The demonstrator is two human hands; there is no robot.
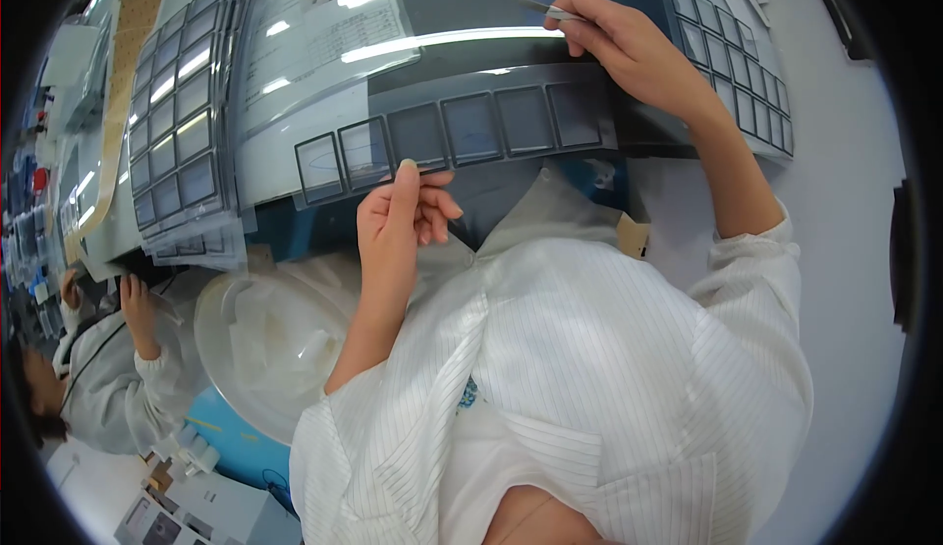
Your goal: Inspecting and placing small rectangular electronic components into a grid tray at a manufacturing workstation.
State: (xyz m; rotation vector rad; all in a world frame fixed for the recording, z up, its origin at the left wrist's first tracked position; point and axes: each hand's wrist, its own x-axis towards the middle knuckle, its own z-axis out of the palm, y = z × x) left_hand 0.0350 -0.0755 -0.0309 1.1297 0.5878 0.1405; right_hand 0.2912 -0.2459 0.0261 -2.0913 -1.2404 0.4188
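Note:
A clear strip (462, 140) bearing a row of several dark-rimmed square frames lies along the near edge of the work table. My left hand (405, 213) is at its front edge, the thumb on top and the other fingers curled below, pinching the edge. Held out over the table's far right part, my right hand (621, 42) grips metal tweezers (562, 15) between thumb and fingers. The tweezers' tips point left, above the dark glossy surface, apart from the strip. Where the left fingers meet the underside of the strip is hidden.
Stacked sheets of dark-rimmed frames (182, 113) stand at the left, and a similar sheet (729, 64) lies at the right. A printed paper (339, 25) is under the glossy cover. Below the table edge is a whitish tub (231, 349) with clear film scraps. Another person (118, 378) works at far left.

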